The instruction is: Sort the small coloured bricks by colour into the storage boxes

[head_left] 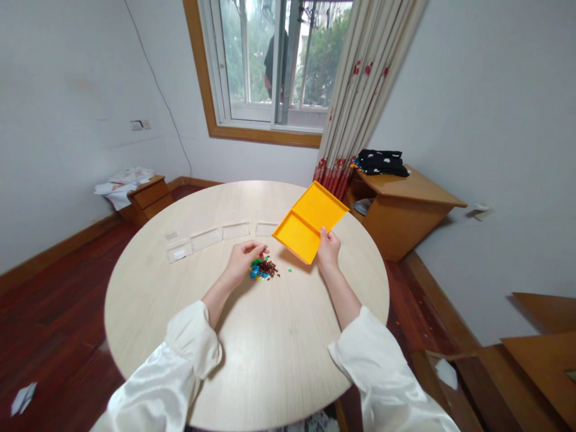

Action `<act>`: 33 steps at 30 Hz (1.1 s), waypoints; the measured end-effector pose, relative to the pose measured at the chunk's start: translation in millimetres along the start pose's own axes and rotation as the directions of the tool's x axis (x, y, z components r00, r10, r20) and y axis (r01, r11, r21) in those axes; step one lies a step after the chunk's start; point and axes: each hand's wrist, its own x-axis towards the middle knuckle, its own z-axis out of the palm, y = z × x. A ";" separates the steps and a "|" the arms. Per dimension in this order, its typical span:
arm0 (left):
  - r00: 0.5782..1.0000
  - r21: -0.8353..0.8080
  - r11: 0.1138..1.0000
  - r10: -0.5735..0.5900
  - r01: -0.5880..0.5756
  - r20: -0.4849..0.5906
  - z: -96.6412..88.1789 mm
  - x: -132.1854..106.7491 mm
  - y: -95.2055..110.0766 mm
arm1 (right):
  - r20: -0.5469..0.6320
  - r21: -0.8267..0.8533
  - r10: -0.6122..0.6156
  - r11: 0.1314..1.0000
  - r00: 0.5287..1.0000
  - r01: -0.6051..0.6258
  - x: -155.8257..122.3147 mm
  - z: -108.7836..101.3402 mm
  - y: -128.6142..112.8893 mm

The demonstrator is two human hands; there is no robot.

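My right hand [329, 251] grips the lower right edge of a yellow hinged box [304, 235], thumb on the inside. The box is tilted above the table, its lid swung wide, and no pieces show inside. My left hand [243, 261] hovers at the top of a pile of small pieces [269, 270], brown, blue and green with a little yellow. Its fingertips are drawn together over the pile; whatever may be between them is too small to make out. A single green piece [290, 270] lies apart, to the right of the pile.
Clear plastic trays [207, 239] stand in a curved row across the round table [252, 360]. One more clear tray [266, 228] sits partly behind the yellow box. Beyond the table are a wooden cabinet [405, 198] with black dotted cloth [382, 162], and a curtained window.
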 end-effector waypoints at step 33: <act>0.999 0.426 0.904 0.044 -0.029 -0.025 -64.4 8.7 -35.7 | 0.171 -0.647 -0.032 0.750 0.985 0.137 87.2 2.1 36.5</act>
